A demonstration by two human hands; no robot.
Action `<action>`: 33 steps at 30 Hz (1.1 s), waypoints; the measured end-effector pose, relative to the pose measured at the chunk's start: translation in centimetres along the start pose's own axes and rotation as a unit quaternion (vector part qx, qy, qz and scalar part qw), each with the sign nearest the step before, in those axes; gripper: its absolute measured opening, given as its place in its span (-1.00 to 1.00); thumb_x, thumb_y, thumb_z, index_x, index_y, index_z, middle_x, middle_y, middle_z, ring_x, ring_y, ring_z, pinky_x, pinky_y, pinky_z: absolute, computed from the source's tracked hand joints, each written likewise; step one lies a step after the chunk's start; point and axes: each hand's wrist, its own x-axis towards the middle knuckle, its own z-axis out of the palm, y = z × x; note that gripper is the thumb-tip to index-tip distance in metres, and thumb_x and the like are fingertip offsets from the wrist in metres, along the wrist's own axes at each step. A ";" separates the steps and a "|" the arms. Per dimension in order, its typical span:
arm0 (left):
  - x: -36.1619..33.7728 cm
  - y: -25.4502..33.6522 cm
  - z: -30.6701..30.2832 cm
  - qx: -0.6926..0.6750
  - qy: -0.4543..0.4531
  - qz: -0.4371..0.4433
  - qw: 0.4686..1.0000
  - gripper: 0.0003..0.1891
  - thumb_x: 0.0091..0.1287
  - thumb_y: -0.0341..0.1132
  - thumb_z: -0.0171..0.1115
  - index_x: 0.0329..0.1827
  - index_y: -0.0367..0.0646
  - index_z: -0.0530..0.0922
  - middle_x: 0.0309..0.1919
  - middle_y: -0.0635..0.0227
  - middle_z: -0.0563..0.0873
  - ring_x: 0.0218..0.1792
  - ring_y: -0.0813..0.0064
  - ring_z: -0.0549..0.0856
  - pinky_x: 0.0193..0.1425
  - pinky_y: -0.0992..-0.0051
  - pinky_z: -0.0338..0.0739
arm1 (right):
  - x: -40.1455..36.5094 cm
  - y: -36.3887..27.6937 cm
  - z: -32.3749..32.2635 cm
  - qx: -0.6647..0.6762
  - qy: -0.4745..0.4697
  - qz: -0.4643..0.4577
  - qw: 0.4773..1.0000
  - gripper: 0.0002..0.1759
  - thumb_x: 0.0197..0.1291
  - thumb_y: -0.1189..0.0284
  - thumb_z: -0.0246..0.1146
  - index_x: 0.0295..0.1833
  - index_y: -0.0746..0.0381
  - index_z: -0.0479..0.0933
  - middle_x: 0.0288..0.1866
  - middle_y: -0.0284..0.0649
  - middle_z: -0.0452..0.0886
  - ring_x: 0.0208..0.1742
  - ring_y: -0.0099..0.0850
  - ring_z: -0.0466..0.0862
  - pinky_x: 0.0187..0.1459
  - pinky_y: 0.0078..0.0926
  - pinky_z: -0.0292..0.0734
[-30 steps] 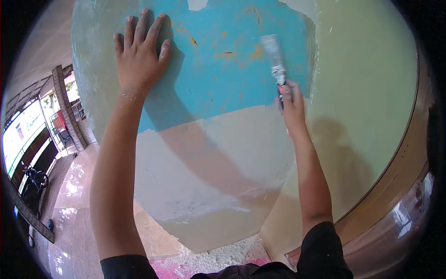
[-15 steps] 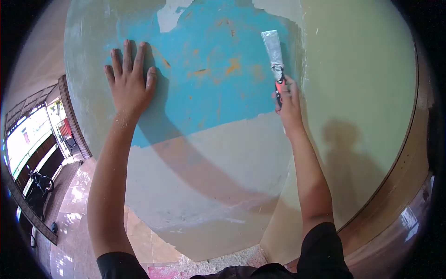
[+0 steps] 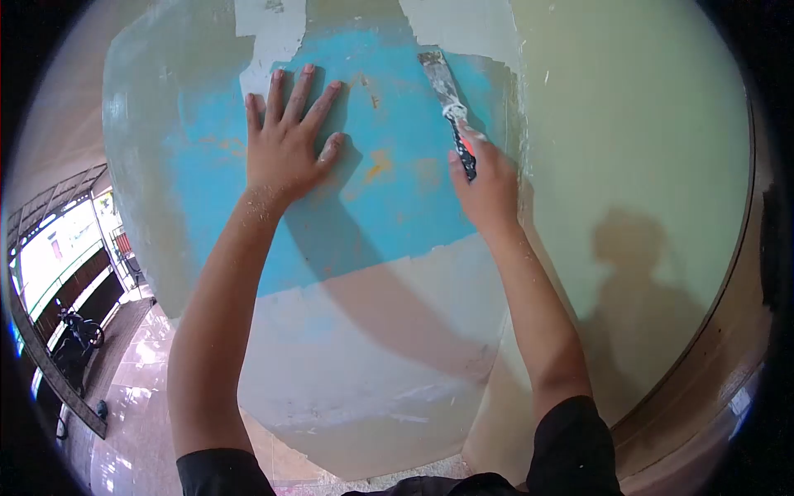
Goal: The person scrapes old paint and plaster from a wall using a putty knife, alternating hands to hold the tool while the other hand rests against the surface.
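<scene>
Head view: left hand point(image 3: 286, 142) spread flat on the blue paint point(image 3: 389, 215) at 11 o'clock; right hand point(image 3: 488, 186) wrapped around the scraper point(image 3: 441, 78), blade at 12 o'clock on the paint edge. A shallow, evenly pressed blade likely avoids gouging

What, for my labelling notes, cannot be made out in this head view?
Scraper handle: mostly hidden inside the right hand.
Wall under the left hand: covered by its flat palm.
Wall top: cut off by the frame edge.
Two-wheeler, far left: too small and warped to tell its type.
</scene>
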 end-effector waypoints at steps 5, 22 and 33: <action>5.7 -1.9 0.5 -0.001 0.037 -0.006 0.999 -0.32 0.49 0.14 0.03 0.68 0.46 0.16 0.72 0.47 0.07 0.71 0.11 -0.04 0.69 -0.20 -0.21 | 3.5 -1.0 0.8 -0.074 -0.021 -0.011 0.997 -0.46 0.40 0.15 0.24 0.44 -0.02 0.43 -0.10 -0.17 0.75 -0.22 -0.10 0.78 -0.23 -0.07 0.68; 5.9 -1.5 1.2 0.016 0.071 -0.032 0.997 -0.37 0.52 0.21 -0.01 0.65 0.50 0.22 0.70 0.53 0.12 0.71 0.20 0.01 0.73 -0.12 -0.25 | 3.9 -2.5 -0.3 -0.103 -0.080 0.010 0.991 -0.48 0.41 0.19 0.21 0.43 0.01 0.40 -0.21 -0.12 0.78 -0.29 -0.06 0.78 -0.30 -0.01 0.64; 5.7 -1.3 1.4 0.019 0.074 -0.036 0.996 -0.37 0.52 0.23 -0.02 0.65 0.50 0.22 0.70 0.53 0.12 0.71 0.21 0.01 0.73 -0.13 -0.24 | 6.1 -3.2 -1.3 -0.099 -0.114 0.028 0.988 -0.50 0.42 0.20 0.20 0.41 0.03 0.35 -0.24 -0.01 0.73 -0.27 0.10 0.72 -0.26 0.06 0.59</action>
